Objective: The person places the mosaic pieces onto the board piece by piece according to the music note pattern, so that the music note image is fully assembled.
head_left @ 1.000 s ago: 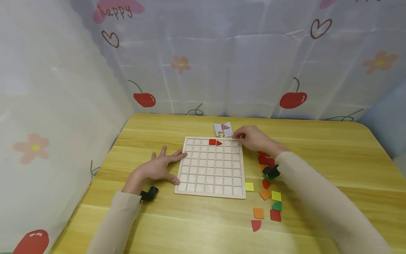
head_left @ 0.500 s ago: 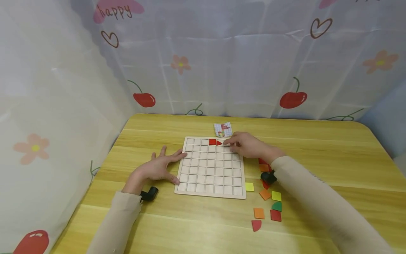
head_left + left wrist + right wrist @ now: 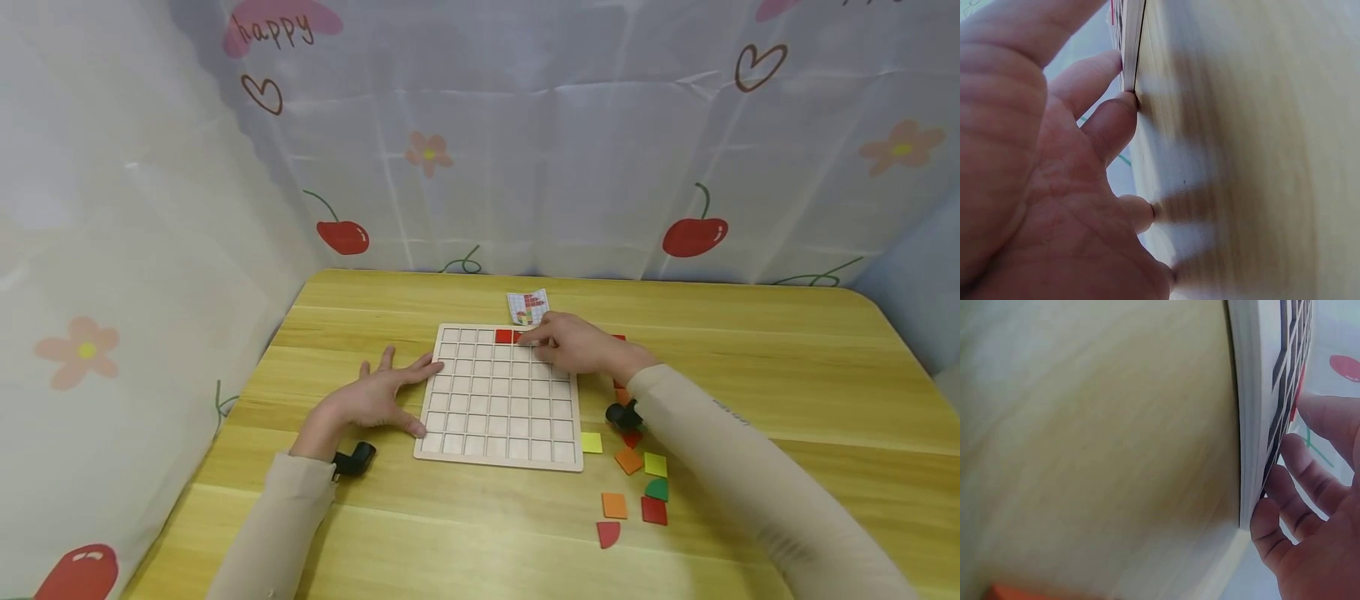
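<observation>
My left hand (image 3: 371, 398) spreads its fingers on the table, with thumb and fingertips at the left edge of a wooden grid board (image 3: 477, 404). In the left wrist view, straight fingers touch the board's side (image 3: 1129, 47). My right hand (image 3: 573, 343) reaches over the board's top right part. Its fingertips touch a small red triangle tile (image 3: 517, 337), mostly covered by the hand, in the top row. A red square tile (image 3: 503, 336) lies directly left of it. The right wrist view has the fingertips on the board face, one at the red tile (image 3: 1298, 394).
A small printed picture card (image 3: 528, 306) lies behind the board. Loose tiles lie to its right: a yellow square (image 3: 592, 442), an orange square (image 3: 614, 505), a red quarter circle (image 3: 608, 534), a green one (image 3: 657, 489) and several others, some under the right arm.
My right hand has moved left from the board's top right corner to the red triangle tile, now mostly covering it. My left hand has stayed at the board's left edge.
</observation>
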A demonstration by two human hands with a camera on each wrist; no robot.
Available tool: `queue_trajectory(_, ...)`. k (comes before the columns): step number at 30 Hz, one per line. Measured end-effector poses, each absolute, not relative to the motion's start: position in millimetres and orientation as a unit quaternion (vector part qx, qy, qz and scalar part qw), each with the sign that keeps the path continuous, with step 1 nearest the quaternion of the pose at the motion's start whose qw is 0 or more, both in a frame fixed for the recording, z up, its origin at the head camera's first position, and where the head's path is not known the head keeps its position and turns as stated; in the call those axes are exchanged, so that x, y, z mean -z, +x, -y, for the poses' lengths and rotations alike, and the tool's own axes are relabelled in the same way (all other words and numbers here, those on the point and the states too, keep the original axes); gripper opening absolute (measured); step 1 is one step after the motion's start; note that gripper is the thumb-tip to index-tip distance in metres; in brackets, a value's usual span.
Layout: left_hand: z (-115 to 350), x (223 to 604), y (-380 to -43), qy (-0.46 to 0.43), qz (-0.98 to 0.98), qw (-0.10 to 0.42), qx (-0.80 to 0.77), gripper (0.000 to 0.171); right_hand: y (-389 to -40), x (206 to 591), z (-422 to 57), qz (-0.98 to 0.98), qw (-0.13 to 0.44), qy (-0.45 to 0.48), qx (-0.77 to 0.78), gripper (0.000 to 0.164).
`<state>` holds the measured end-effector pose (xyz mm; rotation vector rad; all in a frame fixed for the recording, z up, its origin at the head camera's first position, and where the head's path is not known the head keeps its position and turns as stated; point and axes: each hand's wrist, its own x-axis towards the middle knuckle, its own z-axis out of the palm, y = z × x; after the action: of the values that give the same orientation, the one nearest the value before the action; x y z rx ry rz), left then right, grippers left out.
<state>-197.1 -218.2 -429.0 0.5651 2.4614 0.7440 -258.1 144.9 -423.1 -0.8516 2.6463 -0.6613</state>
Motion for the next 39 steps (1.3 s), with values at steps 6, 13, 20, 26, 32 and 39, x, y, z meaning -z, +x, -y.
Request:
queue_trajectory(6,219,429,-198,0.209,-0.904,0.253,-0.276,0.106,-256,417,-155,-0.923,0.122,-0.276,0.237,0.033)
queue_trajectory(13,220,429,-198,0.212,-0.901,0.251,-0.283,0.107,-258,417,-176,-0.933,0.096,-0.259,0.232,0.03)
queue_trajectory(20,218,429,-198,0.206,-0.903,0.253,-0.278,0.106,-259,419,-213,-0.94,0.092,-0.244,0.222,0.025)
queue_trajectory(26,220,430,-200,0.206,-0.905,0.25,-0.275,0.107,-257,421,-240,-0.941,0.092,-0.245,0.214,0.022)
queue_trajectory(32,221,431,-198,0.2,-0.903,0.258,-0.278,0.107,-254,425,-257,-0.943,0.101,-0.233,0.214,0.022)
queue_trajectory(39,219,428,-196,0.206,-0.902,0.255,-0.283,0.106,-249,425,-274,-0.946,0.078,-0.223,0.222,0.021)
